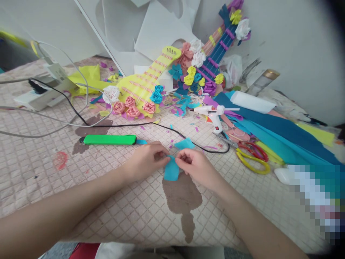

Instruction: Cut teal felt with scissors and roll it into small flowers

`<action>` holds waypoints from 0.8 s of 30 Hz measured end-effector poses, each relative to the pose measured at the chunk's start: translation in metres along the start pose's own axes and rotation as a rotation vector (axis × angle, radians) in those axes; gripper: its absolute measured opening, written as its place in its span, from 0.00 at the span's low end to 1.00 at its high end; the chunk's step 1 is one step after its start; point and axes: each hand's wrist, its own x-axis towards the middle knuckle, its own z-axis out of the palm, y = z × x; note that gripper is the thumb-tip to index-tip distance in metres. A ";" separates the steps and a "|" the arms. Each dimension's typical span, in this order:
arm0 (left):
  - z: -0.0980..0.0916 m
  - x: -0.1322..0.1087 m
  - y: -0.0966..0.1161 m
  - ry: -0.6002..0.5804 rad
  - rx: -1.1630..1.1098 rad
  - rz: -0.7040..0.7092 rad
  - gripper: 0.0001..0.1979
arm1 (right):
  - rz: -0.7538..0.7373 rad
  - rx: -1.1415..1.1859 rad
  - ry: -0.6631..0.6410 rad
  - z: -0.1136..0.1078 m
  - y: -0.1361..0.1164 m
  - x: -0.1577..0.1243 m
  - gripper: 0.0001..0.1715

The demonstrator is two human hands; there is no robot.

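The left hand (147,160) pinches the top of a small blue paper (171,172), and the right hand (198,166) pinches its side. The paper is between the two hands, above a brown patch (183,196) on the table cloth (121,219). The fingers cover the paper's top edge, so I can't tell if it is folded there. Some fingertips are curled away and hard to see.

Another blue scrap (184,144) lies just past the right hand. A green cutter (110,139) lies near the left hand; a blue bit pokes out by its end. The white glue gun (211,112) sits farther back. The scissors (253,156) show red and yellow handles. Blocky squares hide something at the right, and both arms are cut off by the picture's edges.
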 end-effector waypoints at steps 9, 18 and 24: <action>-0.004 0.005 0.002 -0.064 -0.020 -0.069 0.06 | 0.086 -0.022 0.007 0.000 0.000 0.000 0.08; 0.007 0.006 -0.001 0.047 0.053 -0.036 0.03 | -0.074 -0.299 0.183 0.012 0.005 0.003 0.03; 0.009 0.007 -0.003 0.059 0.037 -0.043 0.02 | -0.246 -0.348 0.213 0.011 0.005 0.003 0.06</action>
